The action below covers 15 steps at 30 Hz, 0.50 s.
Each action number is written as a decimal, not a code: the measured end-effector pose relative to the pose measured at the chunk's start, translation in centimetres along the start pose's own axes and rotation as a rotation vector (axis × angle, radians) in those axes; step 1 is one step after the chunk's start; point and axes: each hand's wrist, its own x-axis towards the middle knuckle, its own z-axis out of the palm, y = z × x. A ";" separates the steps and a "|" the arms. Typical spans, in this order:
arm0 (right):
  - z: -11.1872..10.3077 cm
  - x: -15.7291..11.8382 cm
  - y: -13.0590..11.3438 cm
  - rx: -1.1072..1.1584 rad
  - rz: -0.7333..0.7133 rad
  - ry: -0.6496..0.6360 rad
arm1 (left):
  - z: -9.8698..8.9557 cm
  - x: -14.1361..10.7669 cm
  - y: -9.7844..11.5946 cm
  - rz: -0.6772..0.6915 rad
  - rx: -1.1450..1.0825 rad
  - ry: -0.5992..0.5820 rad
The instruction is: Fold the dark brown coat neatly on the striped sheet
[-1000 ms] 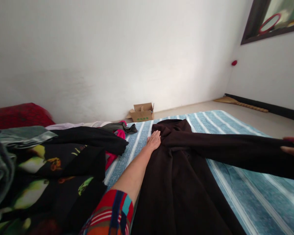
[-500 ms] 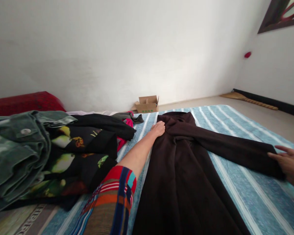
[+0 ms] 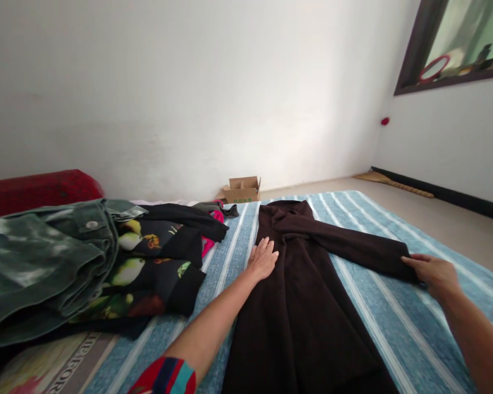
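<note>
A long dark brown garment (image 3: 296, 312) lies spread on a blue-and-white striped sheet (image 3: 230, 262). One sleeve stretches out to the right. My left hand (image 3: 263, 258) rests flat on the garment's left edge below the collar, its fingers spread a little. At the far end of the sleeve, my right hand (image 3: 431, 271) pinches the cuff between thumb and fingers. The other sleeve cannot be made out.
To the left lie a grey-green denim garment (image 3: 45, 262) and a dark fruit-print garment (image 3: 160, 284). Behind them is a red object (image 3: 41, 185). A cardboard box (image 3: 242, 190) stands by the wall, and a broom (image 3: 394, 183) lies on the floor.
The view has swung right and up. My left hand has slid down along the garment's edge, towards me. My right hand still holds the cuff, with more of its arm showing.
</note>
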 end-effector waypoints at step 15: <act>-2.9 -3.8 -6.6 0.329 -0.032 0.115 | 0.4 -0.8 -0.2 -0.028 -0.056 -0.027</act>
